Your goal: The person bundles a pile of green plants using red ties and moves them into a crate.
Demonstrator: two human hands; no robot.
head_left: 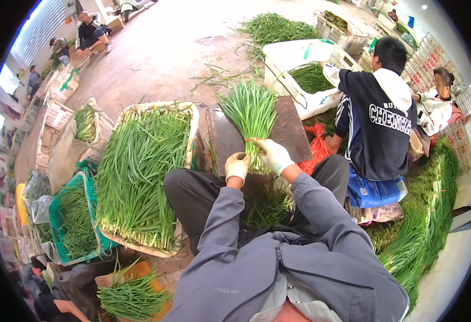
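Observation:
A bunch of green chives (251,112) lies on a dark board (291,134) in front of my knees, leaves pointing away and pale stems toward me. An orange-red band (253,139) crosses its stems. My right hand (274,155), in a pale work glove, is closed on the bunch's right side, fingertips at the band. Just left of the stems is my gloved left hand (237,166), its fingers curled in; whatever they pinch is hidden. Loose green leaves (267,206) lie below, between my legs.
A large crate (193,126) heaped with chives stands left, beside a green crate (88,212). At right a co-worker (377,112) sits near a white crate (283,70) and red plastic bag (317,147). Tied bunches (418,231) line the lower right.

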